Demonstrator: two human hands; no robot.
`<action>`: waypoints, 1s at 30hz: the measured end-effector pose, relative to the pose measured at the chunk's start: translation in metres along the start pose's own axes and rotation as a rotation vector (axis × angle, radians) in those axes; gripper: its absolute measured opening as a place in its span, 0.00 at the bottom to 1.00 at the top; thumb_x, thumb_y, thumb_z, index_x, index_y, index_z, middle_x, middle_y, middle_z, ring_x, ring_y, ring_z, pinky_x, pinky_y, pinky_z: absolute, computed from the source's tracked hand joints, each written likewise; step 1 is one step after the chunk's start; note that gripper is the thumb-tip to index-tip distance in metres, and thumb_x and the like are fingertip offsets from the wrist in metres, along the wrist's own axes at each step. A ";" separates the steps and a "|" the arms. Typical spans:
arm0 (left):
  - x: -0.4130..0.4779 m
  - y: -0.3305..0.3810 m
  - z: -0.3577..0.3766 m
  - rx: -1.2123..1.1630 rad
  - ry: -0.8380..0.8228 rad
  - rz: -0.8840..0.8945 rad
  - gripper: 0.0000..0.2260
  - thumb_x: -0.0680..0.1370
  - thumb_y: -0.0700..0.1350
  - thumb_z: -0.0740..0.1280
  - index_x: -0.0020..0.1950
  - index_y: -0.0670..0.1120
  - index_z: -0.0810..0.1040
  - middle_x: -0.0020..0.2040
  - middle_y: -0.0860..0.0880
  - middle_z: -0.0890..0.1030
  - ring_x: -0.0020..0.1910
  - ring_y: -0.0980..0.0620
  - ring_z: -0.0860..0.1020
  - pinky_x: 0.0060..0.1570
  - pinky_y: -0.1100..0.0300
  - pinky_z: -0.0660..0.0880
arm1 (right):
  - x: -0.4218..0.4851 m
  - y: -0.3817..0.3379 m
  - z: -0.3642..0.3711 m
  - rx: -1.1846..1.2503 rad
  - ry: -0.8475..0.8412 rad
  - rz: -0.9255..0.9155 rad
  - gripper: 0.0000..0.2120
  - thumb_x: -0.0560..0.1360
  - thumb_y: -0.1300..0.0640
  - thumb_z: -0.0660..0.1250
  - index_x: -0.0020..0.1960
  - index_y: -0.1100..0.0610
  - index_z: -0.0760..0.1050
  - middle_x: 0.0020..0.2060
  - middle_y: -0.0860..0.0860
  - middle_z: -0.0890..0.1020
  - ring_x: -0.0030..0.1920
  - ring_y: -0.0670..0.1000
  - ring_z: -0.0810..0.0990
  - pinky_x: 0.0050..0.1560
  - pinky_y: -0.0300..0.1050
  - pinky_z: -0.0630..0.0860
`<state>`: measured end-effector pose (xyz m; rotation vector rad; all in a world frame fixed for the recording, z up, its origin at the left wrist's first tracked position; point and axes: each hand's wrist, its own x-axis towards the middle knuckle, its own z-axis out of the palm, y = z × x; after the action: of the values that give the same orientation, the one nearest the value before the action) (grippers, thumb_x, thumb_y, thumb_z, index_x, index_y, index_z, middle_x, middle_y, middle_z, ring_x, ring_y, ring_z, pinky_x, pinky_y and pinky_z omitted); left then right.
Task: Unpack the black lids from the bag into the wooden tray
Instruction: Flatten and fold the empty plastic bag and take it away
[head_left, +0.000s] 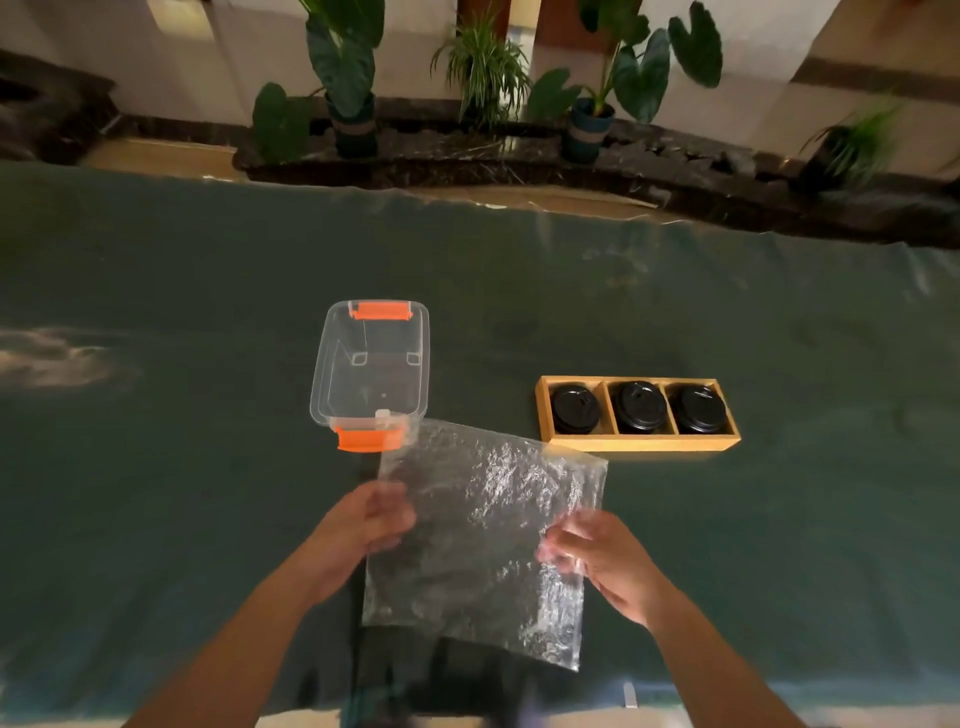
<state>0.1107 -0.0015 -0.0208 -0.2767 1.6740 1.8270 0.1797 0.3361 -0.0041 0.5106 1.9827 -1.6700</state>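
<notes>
Pinching the clear bag (483, 525) by its two side edges, the fingers of the left hand (371, 525) curl round the left edge and the fingers of the right hand (597, 558) curl round the right edge, so the sheet hangs stretched between them above the green cloth (156, 467). Between the two grips the bag looks flat and crinkled, with no dark round shape showing through it, so it is probably empty. Beyond the left fingers (395, 512), the bag's far corner overlaps the near orange clasp (369, 439) of a clear lidless container (318, 384); whether they touch cannot be told. Ahead and to the right of the right fingers (558, 545), clearly nearer that hand than the left, stands the wooden tray (639, 444), apart from the bag's far right corner. Its long axis runs crosswise, left to right, and each of its three compartments already holds black lids (639, 408). Judging by that, the unpacking seems all but finished. Any further reach to the tray would suit the right hand, going forward and rightward, while the left keeps the bag.
</notes>
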 end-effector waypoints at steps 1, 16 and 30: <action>-0.002 -0.003 0.002 0.078 -0.036 -0.009 0.18 0.66 0.49 0.81 0.53 0.48 0.82 0.45 0.47 0.86 0.43 0.49 0.84 0.43 0.57 0.77 | -0.004 -0.004 -0.002 0.042 0.008 0.008 0.11 0.76 0.50 0.74 0.49 0.58 0.82 0.46 0.57 0.88 0.47 0.56 0.88 0.51 0.55 0.81; -0.005 0.092 0.040 -0.129 -0.120 0.187 0.15 0.79 0.28 0.66 0.44 0.47 0.84 0.42 0.49 0.85 0.43 0.57 0.84 0.39 0.65 0.80 | -0.081 -0.072 -0.081 0.479 -0.069 -0.301 0.06 0.78 0.66 0.68 0.52 0.62 0.83 0.38 0.61 0.83 0.29 0.53 0.80 0.30 0.44 0.77; 0.023 0.153 0.121 0.064 -0.457 0.258 0.05 0.69 0.30 0.73 0.43 0.36 0.87 0.52 0.42 0.85 0.50 0.49 0.84 0.51 0.61 0.82 | -0.128 -0.076 -0.158 0.293 0.104 -0.402 0.05 0.73 0.68 0.75 0.46 0.61 0.80 0.37 0.60 0.79 0.36 0.57 0.80 0.33 0.44 0.79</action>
<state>0.0359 0.1227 0.1120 0.3770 1.4855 1.8377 0.2185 0.4817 0.1518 0.3166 2.0219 -2.2424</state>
